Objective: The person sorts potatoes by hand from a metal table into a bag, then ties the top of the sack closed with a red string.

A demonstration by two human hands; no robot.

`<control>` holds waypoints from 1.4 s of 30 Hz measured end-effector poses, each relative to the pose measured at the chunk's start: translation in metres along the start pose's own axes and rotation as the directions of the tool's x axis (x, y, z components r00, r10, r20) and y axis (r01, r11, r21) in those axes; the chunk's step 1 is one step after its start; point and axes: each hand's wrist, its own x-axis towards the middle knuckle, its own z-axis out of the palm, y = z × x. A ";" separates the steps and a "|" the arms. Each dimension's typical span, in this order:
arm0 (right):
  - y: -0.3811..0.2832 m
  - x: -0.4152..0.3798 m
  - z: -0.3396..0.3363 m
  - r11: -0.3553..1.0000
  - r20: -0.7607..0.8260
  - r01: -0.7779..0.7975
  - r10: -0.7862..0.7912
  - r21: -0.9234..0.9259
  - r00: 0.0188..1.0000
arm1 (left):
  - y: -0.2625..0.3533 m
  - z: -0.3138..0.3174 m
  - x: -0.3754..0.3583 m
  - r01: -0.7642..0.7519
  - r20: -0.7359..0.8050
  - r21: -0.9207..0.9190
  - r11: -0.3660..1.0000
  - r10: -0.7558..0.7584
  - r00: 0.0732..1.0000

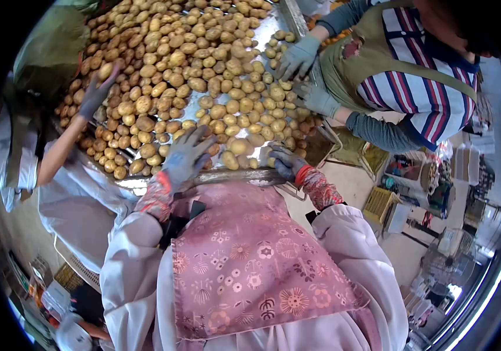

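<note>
A broad layer of yellow-brown potatoes (171, 79) lies on a metal sorting table (256, 175). My left hand (185, 157), in a grey glove, rests palm down on potatoes by the near edge, its fingers stretched forward and apart. Near the right corner, my right hand (287, 161), also gloved in grey, points left with bent fingers and thumb apart, touching potatoes beside it. No potato shows clearly gripped in either hand. Between my hands are a few potatoes (239, 146) and bare shiny metal.
At the left, a co-worker's gloved hand (95, 93) holds a potato. Another co-worker's two gloved hands (299, 57) reach in from the right. A metal-framed chute (320, 146) adjoins the right corner; a yellow crate (379, 203) stands on the floor beyond.
</note>
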 end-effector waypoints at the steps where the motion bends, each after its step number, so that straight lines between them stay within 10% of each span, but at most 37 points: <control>1: -0.010 -0.006 -0.009 0.983 -0.029 -0.176 0.178 0.058 0.984 | 0.006 0.008 0.019 -0.064 0.019 0.085 0.994 0.063 0.998; 5: -0.060 0.018 -0.017 0.992 -0.226 -0.012 0.041 0.129 0.973 | 0.048 0.023 0.069 0.018 0.404 0.302 0.953 -0.146 0.903; 7: -0.074 0.014 -0.003 0.981 -0.074 0.062 -0.049 0.182 0.996 | 0.043 0.034 0.070 -0.034 0.410 0.304 0.952 -0.098 0.907; 9: -0.058 0.005 -0.008 0.989 0.018 0.086 -0.084 -0.122 0.996 | 0.021 0.040 0.067 -0.126 0.469 0.154 0.980 0.039 0.882; 13: -0.021 0.005 -0.014 0.997 -0.111 -0.065 0.070 0.045 0.991 | -0.013 0.037 0.033 0.079 0.164 -0.012 0.997 -0.076 0.984; 15: -0.036 0.032 -0.037 0.868 -0.014 -0.496 0.496 -0.020 0.868 | -0.010 0.031 0.018 0.228 0.157 -0.079 0.970 -0.214 0.964; 17: -0.063 0.063 -0.035 0.980 -0.320 -0.182 0.199 0.082 0.926 | 0.002 0.015 0.008 0.432 0.181 -0.004 0.902 -0.424 0.888; 20: -0.082 0.071 -0.011 0.838 0.136 -0.333 0.305 0.432 0.943 | -0.017 0.019 -0.014 0.411 0.185 0.025 0.911 -0.408 0.894; 21: -0.086 0.068 -0.005 0.972 0.105 -0.231 0.225 0.050 0.969 | -0.024 0.017 -0.021 0.427 0.224 -0.003 0.904 -0.415 0.882; 23: -0.057 0.051 -0.001 0.991 0.115 0.007 0.009 -0.134 0.993 | -0.023 0.005 -0.031 0.466 0.184 -0.011 0.885 -0.456 0.870; 26: -0.056 0.032 -0.015 0.996 0.160 -0.042 0.054 -0.080 0.986 | -0.014 -0.004 -0.035 0.519 0.116 0.380 0.766 -0.596 0.795; 29: -0.058 0.042 -0.008 0.985 0.118 -0.174 0.174 -0.006 0.978 | 0.020 -0.016 -0.010 0.319 -0.038 0.246 0.915 -0.319 0.947; 33: -0.086 0.047 -0.009 0.951 0.124 -0.133 0.102 0.278 0.987 | 0.026 0.035 0.024 -0.046 0.299 -0.232 0.972 0.116 0.947; 35: -0.074 0.040 -0.018 0.996 0.096 -0.007 0.015 -0.085 0.995 | 0.032 0.054 0.037 -0.053 0.458 -0.141 0.989 0.112 0.882; 36: -0.062 0.039 -0.021 0.996 0.022 0.050 -0.049 -0.070 0.999 | 0.030 0.062 0.040 -0.094 0.436 -0.151 0.984 0.152 0.887; 38: -0.003 0.046 0.014 0.693 0.110 -0.388 0.411 0.608 0.905 | 0.040 0.050 0.058 -0.030 0.559 -0.152 0.988 0.111 0.822; 39: -0.001 0.047 0.007 0.933 -0.070 -0.250 0.277 0.260 0.958 | 0.038 0.059 0.057 -0.030 0.556 -0.149 0.988 0.108 0.824; 42: -0.007 0.046 0.011 0.878 0.032 -0.327 0.338 0.350 0.941 | 0.031 0.093 0.059 0.081 0.522 -0.130 0.988 -0.002 0.853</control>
